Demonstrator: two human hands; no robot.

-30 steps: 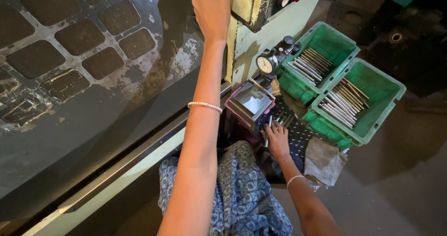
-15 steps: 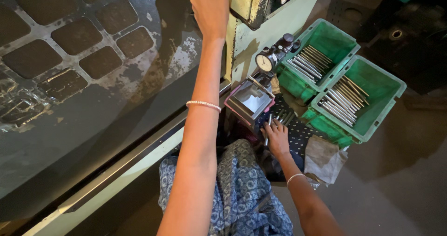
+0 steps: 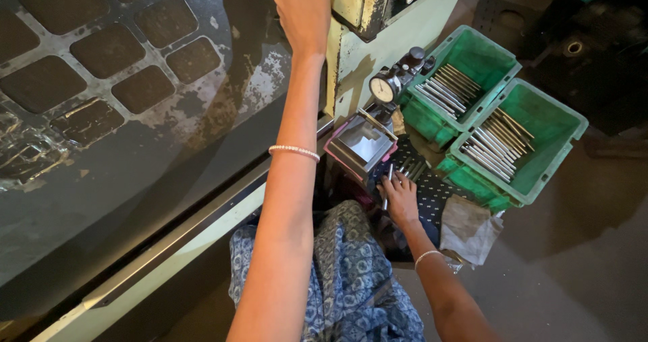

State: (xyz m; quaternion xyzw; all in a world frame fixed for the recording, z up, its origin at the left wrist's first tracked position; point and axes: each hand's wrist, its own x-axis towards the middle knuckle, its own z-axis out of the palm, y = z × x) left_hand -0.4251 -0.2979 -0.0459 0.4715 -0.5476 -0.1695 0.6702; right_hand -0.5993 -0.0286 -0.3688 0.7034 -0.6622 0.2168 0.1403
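Metal rod [image 3: 387,180], thin and silvery, sits upright in your right hand [image 3: 399,197] just below the centre of the frame, your fingers [image 3: 390,188] closed around its lower part while its tip points up toward the small grey fixture block [image 3: 360,147]. Compared with a second ago the hand has barely shifted; the rod stands a little nearer the block's lower right corner, so you appear to be at the point of offering it to the gauge, not yet seated in it. Your lap, in blue patterned cloth [image 3: 344,274], fills the bottom centre, and a grey rag [image 3: 472,227] lies to the right of your wrist. Above the block stands a dial gauge [image 3: 382,89] with a white face. Further right, two green bins [image 3: 540,139] hold rows of similar rods, well apart from the one you hold. At the top centre, your left hand [image 3: 304,11] is raised against the pale green machine column [image 3: 378,51], as it was before; whether its fingers grip anything there I cannot tell, since the frame cuts them off.
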